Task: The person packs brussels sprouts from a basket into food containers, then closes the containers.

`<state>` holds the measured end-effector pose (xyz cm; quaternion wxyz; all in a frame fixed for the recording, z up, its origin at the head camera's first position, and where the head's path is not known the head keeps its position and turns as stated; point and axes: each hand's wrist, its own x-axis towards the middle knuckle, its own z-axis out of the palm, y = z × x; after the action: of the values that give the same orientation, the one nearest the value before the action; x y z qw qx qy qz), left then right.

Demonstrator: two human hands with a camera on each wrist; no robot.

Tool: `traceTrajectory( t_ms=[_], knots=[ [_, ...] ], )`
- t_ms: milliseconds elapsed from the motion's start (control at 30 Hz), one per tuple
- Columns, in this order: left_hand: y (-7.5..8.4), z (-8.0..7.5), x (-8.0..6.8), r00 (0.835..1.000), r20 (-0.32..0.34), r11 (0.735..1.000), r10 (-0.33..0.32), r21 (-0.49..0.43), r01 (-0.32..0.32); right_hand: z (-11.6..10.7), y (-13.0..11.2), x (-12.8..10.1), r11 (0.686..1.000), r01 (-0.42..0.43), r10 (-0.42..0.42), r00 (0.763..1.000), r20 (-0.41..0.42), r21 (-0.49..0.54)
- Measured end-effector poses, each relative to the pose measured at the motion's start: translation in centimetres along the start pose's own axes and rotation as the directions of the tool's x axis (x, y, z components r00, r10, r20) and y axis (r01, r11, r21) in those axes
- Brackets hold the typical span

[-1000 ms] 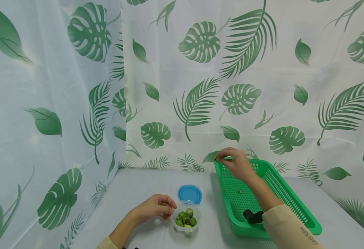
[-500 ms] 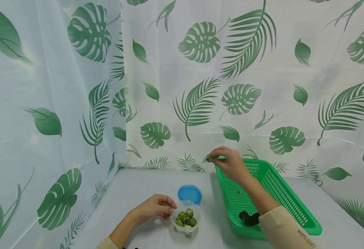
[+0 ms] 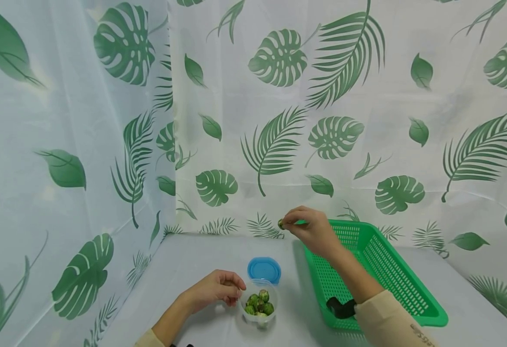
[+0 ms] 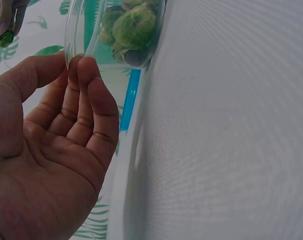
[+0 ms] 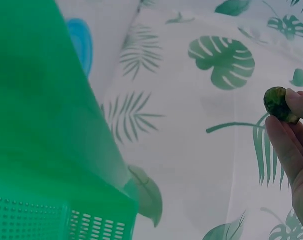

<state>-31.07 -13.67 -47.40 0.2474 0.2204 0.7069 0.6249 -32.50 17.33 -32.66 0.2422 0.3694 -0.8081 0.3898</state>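
Right hand (image 3: 312,231): raised beside the basket (image 3: 392,284), fingertips pinching a sprout (image 3: 281,223). Left hand (image 3: 214,289): fingers loosely curled, touching the cup (image 3: 260,303). Lid (image 3: 264,270) partly hidden behind cup.

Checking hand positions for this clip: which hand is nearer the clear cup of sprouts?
Left. The left hand touches the rim of the clear cup, fingers against its side. The right hand is raised farther back beside the green basket, pinching a sprout.

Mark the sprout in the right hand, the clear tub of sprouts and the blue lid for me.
sprout (image 3: 281,223), head view, its round green body at the fingertips.
clear tub (image 3: 260,322), head view, its lower front wall.
blue lid (image 3: 264,270), head view, middle of its top face.
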Motion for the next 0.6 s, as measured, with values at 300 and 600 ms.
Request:
traceTrajectory(
  t_ms=[300,600],
  knots=[
    [-0.2,0.0,0.1,1.000,-0.005,1.000,-0.002,0.008,0.002,0.9,-0.7,-0.2,1.000,-0.028,0.028,0.999,0.029,-0.002],
    [0.1,0.0,0.0,1.000,0.003,1.000,0.003,0.003,-0.003,1.7,-1.5,-0.4,1.000,-0.030,0.031,0.999,0.045,-0.005]
  ],
)
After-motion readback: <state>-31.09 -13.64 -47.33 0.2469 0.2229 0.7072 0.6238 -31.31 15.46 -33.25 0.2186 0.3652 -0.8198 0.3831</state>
